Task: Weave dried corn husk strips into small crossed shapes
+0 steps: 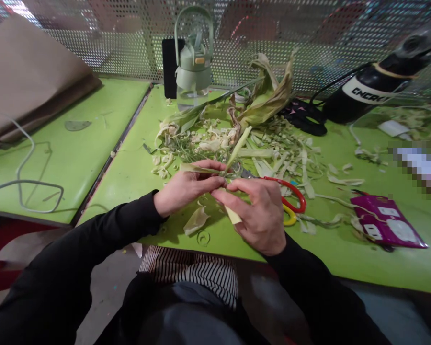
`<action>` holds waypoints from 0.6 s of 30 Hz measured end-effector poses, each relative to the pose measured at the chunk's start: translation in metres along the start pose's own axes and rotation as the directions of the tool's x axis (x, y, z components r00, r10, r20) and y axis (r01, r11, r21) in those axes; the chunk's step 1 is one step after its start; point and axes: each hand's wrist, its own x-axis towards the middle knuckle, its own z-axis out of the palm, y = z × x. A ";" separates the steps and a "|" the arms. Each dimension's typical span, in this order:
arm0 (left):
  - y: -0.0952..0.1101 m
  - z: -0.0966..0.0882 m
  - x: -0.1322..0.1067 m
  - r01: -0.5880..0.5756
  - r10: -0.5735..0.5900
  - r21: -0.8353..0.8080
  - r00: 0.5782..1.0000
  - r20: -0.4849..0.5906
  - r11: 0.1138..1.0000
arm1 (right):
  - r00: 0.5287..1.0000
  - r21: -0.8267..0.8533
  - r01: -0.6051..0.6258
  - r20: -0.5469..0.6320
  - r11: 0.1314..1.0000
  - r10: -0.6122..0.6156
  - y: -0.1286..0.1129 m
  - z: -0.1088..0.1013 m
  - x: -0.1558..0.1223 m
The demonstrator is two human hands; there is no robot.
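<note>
My left hand (192, 187) and my right hand (255, 208) meet near the table's front edge, thumbs and fingertips close together. Between them is a small bundle of pale green corn husk strips (239, 147). One strip points up and away, another runs left over my left fingers, and a third end hangs below my right fingers. Both hands pinch the bundle; the exact grip point is partly hidden by the fingers. Just beyond my right hand lie scissors (295, 191) with red and yellow handles. A loose piece of husk (196, 220) rests below my left hand.
Husk scraps (280, 163) and a large dried corn husk (269, 103) cover the middle of the green table (111, 187). Behind stand a green water bottle (193, 72) and a dark phone (169, 67). A black bottle (362, 91) and purple packet (388, 220) are at right.
</note>
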 end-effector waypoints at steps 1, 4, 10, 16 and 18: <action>0.001 -0.001 0.000 -0.017 0.016 0.029 1.000 0.007 0.999 | 0.997 0.034 -0.068 -0.019 0.997 0.069 0.000 0.000 0.001; 0.003 -0.003 0.000 -0.028 0.022 0.100 0.998 0.061 0.995 | 0.970 0.190 -0.229 -0.040 0.955 0.241 0.001 -0.001 0.003; 0.005 -0.002 -0.002 -0.078 0.070 0.055 0.988 0.135 0.995 | 0.817 0.493 -0.548 0.144 0.676 0.558 0.006 -0.001 0.004; 0.005 0.003 -0.004 -0.087 0.080 0.049 0.988 0.132 0.995 | 0.724 0.572 -0.645 0.244 0.507 0.645 0.002 -0.002 0.005; 0.003 0.003 -0.002 -0.084 0.084 0.004 0.993 0.078 0.996 | 0.712 0.604 -0.654 0.289 0.455 0.640 0.003 -0.002 0.005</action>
